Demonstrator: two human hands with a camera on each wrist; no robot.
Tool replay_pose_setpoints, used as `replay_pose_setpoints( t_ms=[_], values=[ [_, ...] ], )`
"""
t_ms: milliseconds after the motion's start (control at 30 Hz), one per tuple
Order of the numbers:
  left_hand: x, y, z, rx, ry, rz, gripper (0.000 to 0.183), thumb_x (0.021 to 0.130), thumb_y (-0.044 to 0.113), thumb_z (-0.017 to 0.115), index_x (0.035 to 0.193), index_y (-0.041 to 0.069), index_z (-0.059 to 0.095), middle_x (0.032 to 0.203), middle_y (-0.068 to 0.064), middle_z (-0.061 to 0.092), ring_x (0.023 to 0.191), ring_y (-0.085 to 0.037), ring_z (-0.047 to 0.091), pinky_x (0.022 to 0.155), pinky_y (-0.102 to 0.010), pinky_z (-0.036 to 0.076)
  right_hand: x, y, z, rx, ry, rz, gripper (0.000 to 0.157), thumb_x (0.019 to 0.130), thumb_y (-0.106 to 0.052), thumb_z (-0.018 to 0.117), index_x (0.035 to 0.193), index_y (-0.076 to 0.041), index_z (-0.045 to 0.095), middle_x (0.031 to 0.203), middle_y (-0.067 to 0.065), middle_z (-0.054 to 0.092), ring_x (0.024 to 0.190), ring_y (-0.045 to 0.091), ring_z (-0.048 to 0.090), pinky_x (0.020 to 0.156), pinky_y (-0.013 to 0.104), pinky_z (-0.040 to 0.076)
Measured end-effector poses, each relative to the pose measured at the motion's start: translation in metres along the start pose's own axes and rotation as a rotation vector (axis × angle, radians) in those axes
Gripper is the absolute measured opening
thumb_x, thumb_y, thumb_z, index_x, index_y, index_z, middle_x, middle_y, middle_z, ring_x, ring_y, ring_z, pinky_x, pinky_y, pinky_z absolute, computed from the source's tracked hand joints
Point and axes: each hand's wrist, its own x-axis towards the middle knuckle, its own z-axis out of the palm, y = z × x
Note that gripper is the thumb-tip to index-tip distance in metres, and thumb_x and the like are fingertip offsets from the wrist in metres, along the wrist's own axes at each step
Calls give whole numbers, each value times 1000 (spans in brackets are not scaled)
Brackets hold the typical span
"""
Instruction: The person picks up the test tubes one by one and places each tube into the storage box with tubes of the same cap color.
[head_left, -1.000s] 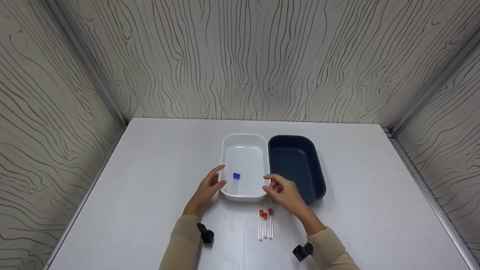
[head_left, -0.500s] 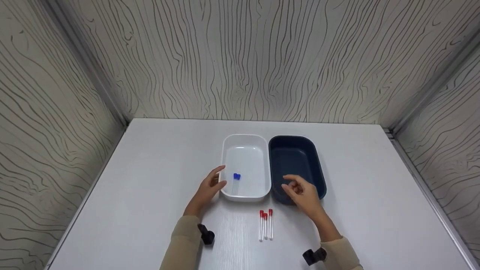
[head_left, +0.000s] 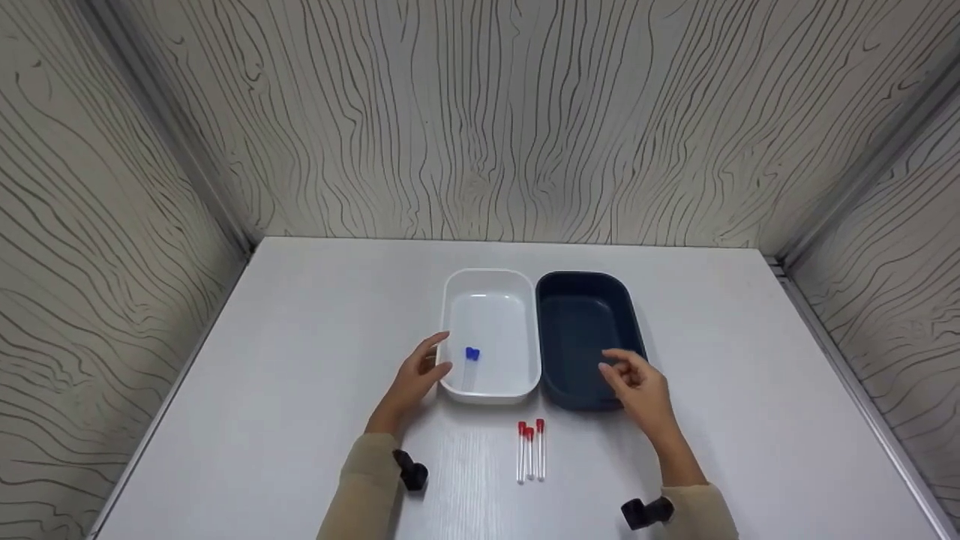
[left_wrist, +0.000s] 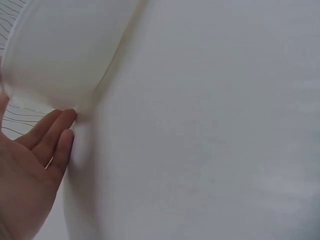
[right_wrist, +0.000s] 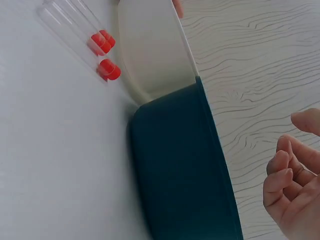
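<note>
My left hand (head_left: 412, 380) rests at the left side of the white container (head_left: 491, 395). Index fingertip and thumb tip overlap its rim, and in the left wrist view straight fingers (left_wrist: 62, 145) touch the outer wall low down. Two blue-capped test tubes (head_left: 470, 367) lie side by side inside that container. Over the near right rim of the dark blue container (head_left: 577, 337) hovers my right hand (head_left: 641, 390), fingers loosely bent, holding nothing. Three red-capped test tubes (head_left: 530, 454) lie on the table in front of the containers, caps facing away; the right wrist view shows their red caps (right_wrist: 109, 70).
Both containers stand side by side on the white table (head_left: 322, 315), long sides together. Wood-patterned panels (head_left: 480, 120) enclose the table at the back and both sides. A black wrist camera (head_left: 411, 471) sits on each sleeve.
My right hand has moved right, from the white container's right rim across the dark blue container to its near right side. The left hand, tubes and containers stay in place.
</note>
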Motion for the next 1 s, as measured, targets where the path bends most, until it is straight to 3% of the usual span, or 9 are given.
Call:
replay_pose_setpoints(
  t_ms=[167,300,500,767,900,1000],
  values=[
    [-2,0,2,-6,38,15,52,90,27,58,138,33,39,147,-12,38,122,-33,53,102,-47,43,1,15,-11,-10,98,31,20,84,-4,64,103,2,65,67,-7,51,56,0,42,53,15,38],
    [-4,1,3,7,114,23,49,88,27,61,134,33,44,145,-5,41,124,-31,51,100,-47,44,2,28,-16,-13,156,37,20,82,-3,66,100,5,66,64,-8,49,58,-1,43,53,14,38],
    [-4,9,4,-9,240,95,41,89,21,60,129,22,52,140,-7,45,124,-32,50,101,-50,41,3,50,-25,39,179,108,22,81,-4,67,102,5,66,61,-9,47,55,-1,41,49,15,35],
    [-13,29,0,61,364,156,34,89,17,59,122,23,57,130,-4,55,116,-26,56,96,-46,45,13,96,-33,62,96,189,35,80,-15,71,113,-3,62,69,-12,42,65,1,41,55,16,37],
    [-19,38,1,94,393,203,33,89,14,59,122,22,57,125,-3,58,113,-22,57,95,-46,46,15,109,-34,79,26,198,44,82,-20,69,122,-7,56,91,-13,49,84,-1,46,65,14,44],
    [-25,46,3,110,408,257,33,89,11,58,121,19,58,121,-5,61,110,-21,58,94,-47,46,15,115,-34,116,-55,222,51,85,-24,65,131,-10,48,113,-17,46,103,-5,44,77,7,44]
  ],
)
